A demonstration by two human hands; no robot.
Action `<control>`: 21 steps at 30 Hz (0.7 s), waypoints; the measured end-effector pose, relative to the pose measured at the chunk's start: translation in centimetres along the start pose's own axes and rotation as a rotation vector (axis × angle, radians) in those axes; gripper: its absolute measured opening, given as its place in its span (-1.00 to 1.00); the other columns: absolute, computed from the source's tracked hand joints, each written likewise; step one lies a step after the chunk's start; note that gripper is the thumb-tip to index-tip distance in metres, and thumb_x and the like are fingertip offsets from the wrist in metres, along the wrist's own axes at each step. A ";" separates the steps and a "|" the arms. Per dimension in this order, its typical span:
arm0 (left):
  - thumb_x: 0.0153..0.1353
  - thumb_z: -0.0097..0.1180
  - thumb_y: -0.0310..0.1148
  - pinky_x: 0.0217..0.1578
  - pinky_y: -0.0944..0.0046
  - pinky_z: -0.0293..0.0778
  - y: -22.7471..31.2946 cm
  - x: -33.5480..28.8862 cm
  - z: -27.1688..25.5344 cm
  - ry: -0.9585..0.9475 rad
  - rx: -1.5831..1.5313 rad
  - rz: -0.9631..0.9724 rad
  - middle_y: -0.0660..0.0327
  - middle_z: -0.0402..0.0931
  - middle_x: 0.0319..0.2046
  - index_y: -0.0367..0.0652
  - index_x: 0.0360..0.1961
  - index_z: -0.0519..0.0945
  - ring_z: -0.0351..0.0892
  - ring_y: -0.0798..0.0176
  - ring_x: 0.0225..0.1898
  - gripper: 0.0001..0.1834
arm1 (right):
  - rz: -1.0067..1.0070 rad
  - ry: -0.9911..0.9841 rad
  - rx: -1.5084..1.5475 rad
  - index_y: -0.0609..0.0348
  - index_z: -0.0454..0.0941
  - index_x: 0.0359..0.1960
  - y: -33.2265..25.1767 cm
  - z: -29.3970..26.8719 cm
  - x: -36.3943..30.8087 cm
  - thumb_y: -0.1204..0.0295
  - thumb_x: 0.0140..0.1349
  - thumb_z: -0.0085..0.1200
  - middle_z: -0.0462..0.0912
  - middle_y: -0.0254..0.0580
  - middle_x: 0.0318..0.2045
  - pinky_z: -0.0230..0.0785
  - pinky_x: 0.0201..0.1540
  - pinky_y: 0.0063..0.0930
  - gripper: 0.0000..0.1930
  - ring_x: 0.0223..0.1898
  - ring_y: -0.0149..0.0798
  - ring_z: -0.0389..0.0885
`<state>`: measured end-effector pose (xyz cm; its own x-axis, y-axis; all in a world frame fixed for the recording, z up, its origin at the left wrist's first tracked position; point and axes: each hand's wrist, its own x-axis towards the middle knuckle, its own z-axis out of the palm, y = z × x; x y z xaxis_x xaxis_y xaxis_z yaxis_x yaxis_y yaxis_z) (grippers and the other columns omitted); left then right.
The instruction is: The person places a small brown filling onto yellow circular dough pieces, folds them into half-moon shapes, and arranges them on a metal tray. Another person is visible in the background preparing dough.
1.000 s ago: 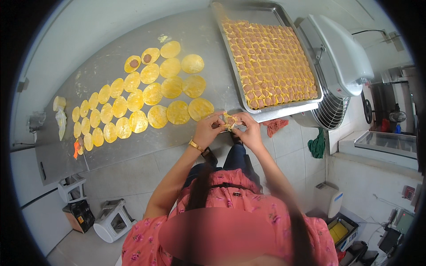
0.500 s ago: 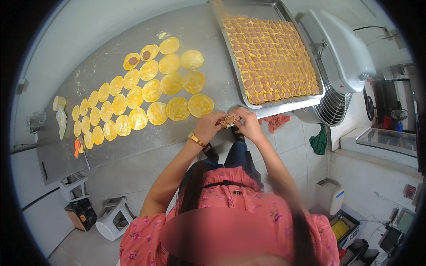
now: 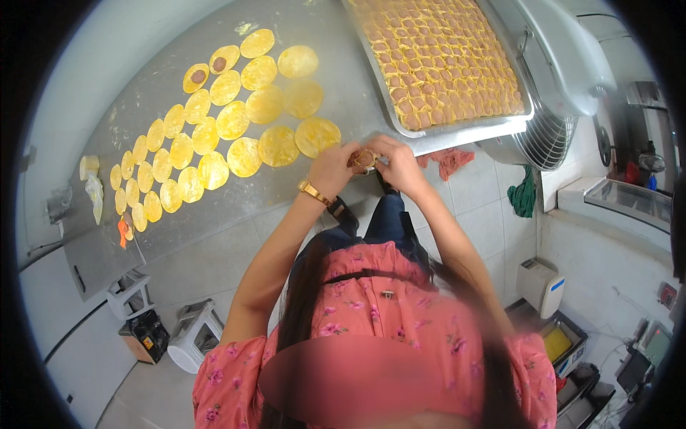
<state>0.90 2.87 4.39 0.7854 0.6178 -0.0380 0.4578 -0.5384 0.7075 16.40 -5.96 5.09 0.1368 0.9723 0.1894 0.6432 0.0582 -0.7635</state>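
Observation:
A small open-topped dumpling [image 3: 365,159], a yellow wrapper around pinkish-brown filling, is pinched between the fingers of both hands just past the table's front edge. My left hand [image 3: 332,169], below a gold wristwatch, closes on its left side. My right hand [image 3: 399,164] closes on its right side. Left of my hands, round yellow wrappers [image 3: 277,146] lie in rows on the metal table. Two at the back, such as this wrapper [image 3: 191,82], bear a lump of filling. At the back right, a metal tray [image 3: 429,131] holds many finished dumplings in tight rows.
A white mixer [image 3: 550,61] with a wire guard stands right of the tray. A red cloth [image 3: 449,164] and a green cloth [image 3: 522,193] hang or lie beyond my right arm. White stools [image 3: 194,336] are on the floor at left. A plastic bag [image 3: 95,196] lies at the table's left end.
The whole view has shifted, with the table and tray sitting higher in it. Both hands still hold the dumpling, their fingers slightly moved, and its filling now shows more plainly at the top.

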 end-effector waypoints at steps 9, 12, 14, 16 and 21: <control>-0.11 0.28 -0.42 -0.31 0.11 0.43 0.3 0.2 -0.1 -0.021 -0.049 0.005 0.09 0.53 -0.41 -0.14 -0.30 0.51 0.53 0.00 -0.31 -0.70 | 0.106 -0.043 0.003 0.24 0.52 -0.19 -0.2 -0.1 -0.3 0.73 -0.21 0.05 0.52 -0.05 -0.27 0.39 -0.21 -0.26 -0.58 -0.21 0.05 0.52; -0.13 0.29 -0.46 -0.38 0.19 0.43 0.2 0.1 -0.3 0.032 -0.035 0.025 0.13 0.51 -0.49 -0.18 -0.31 0.53 0.54 0.10 -0.42 -0.71 | 0.007 0.047 0.031 0.25 0.54 -0.21 -0.2 0.0 -0.4 0.73 -0.21 0.10 0.55 -0.09 -0.30 0.42 -0.25 -0.36 -0.60 -0.30 -0.04 0.55; -0.13 0.29 -0.46 -0.39 0.19 0.43 0.2 0.0 -0.4 0.046 -0.109 0.031 0.13 0.51 -0.50 -0.19 -0.34 0.51 0.54 0.10 -0.43 -0.72 | 0.108 0.013 0.033 0.25 0.54 -0.21 -0.3 0.0 -0.7 0.75 -0.22 0.10 0.55 -0.08 -0.31 0.42 -0.25 -0.36 -0.59 -0.32 -0.04 0.55; -0.13 0.29 -0.46 -0.39 0.19 0.43 0.3 0.0 -0.4 0.049 -0.125 0.043 0.13 0.51 -0.50 -0.19 -0.34 0.51 0.54 0.10 -0.43 -0.72 | 0.123 0.003 0.012 0.25 0.53 -0.20 -0.3 0.1 -0.7 0.75 -0.23 0.10 0.54 -0.06 -0.31 0.42 -0.25 -0.36 -0.57 -0.33 -0.04 0.55; -0.10 0.25 -0.45 -0.32 0.10 0.42 0.5 0.0 -0.3 0.010 -0.057 -0.016 0.07 0.52 -0.44 -0.16 -0.34 0.51 0.52 -0.02 -0.33 -0.75 | 0.018 0.012 -0.028 0.27 0.52 -0.18 0.0 0.5 -0.3 0.72 -0.24 0.13 0.52 -0.06 -0.32 0.43 -0.26 -0.36 -0.56 -0.33 -0.05 0.55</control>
<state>1.00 2.78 4.93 0.7736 0.6323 -0.0426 0.4455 -0.4948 0.7461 15.98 -6.18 4.76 0.1576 0.9704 0.1830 0.6615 0.0338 -0.7492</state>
